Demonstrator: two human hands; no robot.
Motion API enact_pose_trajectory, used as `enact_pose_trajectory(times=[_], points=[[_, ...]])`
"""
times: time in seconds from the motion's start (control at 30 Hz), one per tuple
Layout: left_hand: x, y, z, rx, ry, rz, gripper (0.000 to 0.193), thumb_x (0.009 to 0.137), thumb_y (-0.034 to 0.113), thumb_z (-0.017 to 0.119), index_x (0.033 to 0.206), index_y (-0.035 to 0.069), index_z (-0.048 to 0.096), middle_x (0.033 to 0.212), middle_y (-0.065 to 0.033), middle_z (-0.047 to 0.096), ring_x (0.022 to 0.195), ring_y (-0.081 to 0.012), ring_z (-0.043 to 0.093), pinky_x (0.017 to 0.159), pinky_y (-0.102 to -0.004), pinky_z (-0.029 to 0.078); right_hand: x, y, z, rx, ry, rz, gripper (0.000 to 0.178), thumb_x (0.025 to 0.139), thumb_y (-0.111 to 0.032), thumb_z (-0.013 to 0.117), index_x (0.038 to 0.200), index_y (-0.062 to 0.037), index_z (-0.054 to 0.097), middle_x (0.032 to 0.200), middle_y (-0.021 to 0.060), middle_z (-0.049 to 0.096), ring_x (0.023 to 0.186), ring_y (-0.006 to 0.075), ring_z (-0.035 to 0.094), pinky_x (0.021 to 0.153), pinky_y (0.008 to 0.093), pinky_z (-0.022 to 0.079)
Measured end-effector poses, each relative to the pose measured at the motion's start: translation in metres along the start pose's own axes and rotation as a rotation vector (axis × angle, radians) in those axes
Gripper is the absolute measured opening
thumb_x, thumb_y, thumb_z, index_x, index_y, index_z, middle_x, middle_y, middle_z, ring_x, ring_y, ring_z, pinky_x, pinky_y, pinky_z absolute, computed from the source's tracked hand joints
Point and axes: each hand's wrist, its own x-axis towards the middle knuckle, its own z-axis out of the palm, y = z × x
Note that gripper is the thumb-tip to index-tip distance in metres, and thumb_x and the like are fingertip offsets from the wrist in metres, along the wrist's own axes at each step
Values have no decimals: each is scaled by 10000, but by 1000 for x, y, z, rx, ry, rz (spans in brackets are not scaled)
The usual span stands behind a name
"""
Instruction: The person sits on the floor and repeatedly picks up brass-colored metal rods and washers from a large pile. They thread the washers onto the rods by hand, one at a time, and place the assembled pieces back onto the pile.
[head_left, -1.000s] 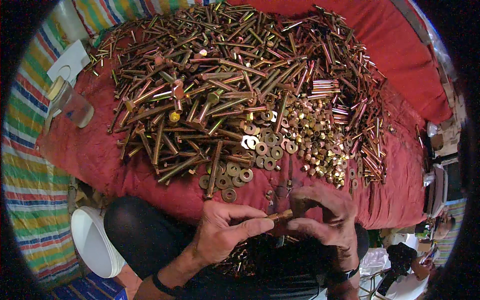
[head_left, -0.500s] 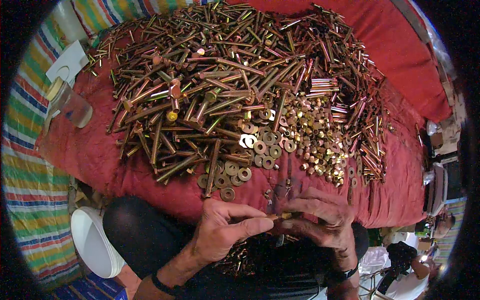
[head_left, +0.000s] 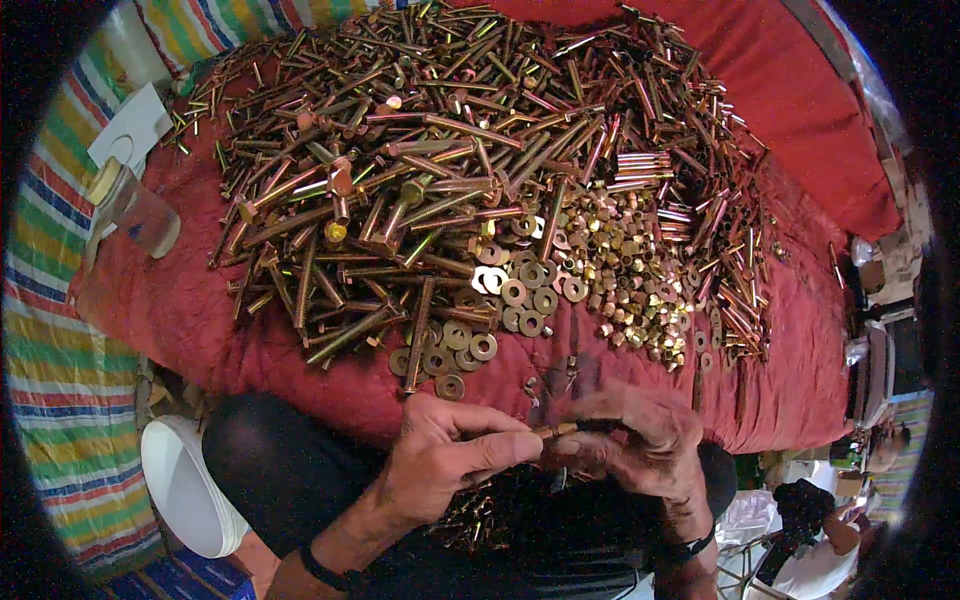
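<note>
My left hand [head_left: 450,452] pinches a small slim brass-coloured fastener [head_left: 560,430] between thumb and fingertips, low in the middle of the view. From the other side, the fingers of my right hand [head_left: 645,440] curve around the fastener's right end. They are smeared by motion, so I cannot see whether they grip it. Just beyond my hands lie flat round washers [head_left: 482,347], a heap of small brass-coloured nuts or sleeves [head_left: 640,290], and one long bolt [head_left: 420,330] pointing toward me.
A large pile of bronze-coloured bolts [head_left: 400,150] covers much of the red cloth [head_left: 160,310]. At the far left stands a jar [head_left: 145,215] beside a white card [head_left: 130,125]. White stacked containers [head_left: 185,480] sit by my left knee. Another person's arm [head_left: 840,535] shows at lower right.
My right hand's fingers have lifted and spread a little, leaving more of the fastener showing. My left hand keeps its pinch. The whole view has shifted slightly.
</note>
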Motion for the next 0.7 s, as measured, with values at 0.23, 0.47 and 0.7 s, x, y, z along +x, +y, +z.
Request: enact_pose_trajectory(times=[0.23,0.47,0.7], points=[[8,-6,18,622,-306,639,213,891,249,786,842,42,781,663,-40,645,571,-202,620,549,-346,483,0,-6,-25,13,120,225,163,790,-87,833,903,-9,746,849,64,719,797,173,697,728,320,525],[17,3,1,1264,593,1027,213,771,73,751,982,65,729,933,-85,672,855,-292,663,761,-418,523,11,68,-100,-414,603,220,240,869,-58,771,1096,6,728,996,47,704,846,120,653,723,268,514],[24,-3,-6,1433,1008,839,322,755,58,784,1063,51,690,1071,-109,656,927,-314,635,775,-427,520,32,119,-112,-1016,517,28,461,743,42,710,1172,-126,747,1095,84,680,987,288,671,809,388,550]])
